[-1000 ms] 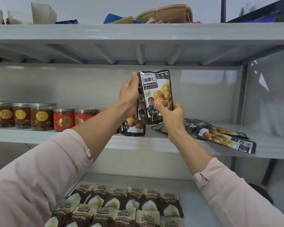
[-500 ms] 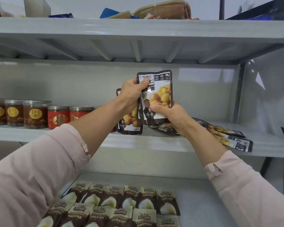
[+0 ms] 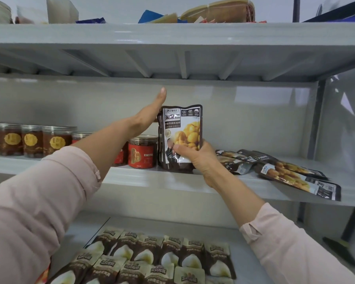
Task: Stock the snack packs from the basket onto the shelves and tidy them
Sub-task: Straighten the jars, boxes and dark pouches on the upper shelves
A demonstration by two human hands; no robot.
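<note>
Chestnut pack (image 3: 180, 138) upright on middle shelf (image 3: 131, 177), beside red jar (image 3: 141, 151). Right hand (image 3: 195, 155) pinches its lower corner; left hand (image 3: 150, 115) flat, fingers straight against its top-left edge. Looks light, floppy, slick film; best held low, steadied at top.

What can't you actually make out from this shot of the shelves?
In the head view:
- Anything behind the upright chestnut pack: that pack hides it.
- Fingers of the right hand, thumb aside: behind the pack.
- Red jars: partly covered by the left forearm.
- Top-shelf items: cut by the top edge.
- The basket: out of frame.
</note>
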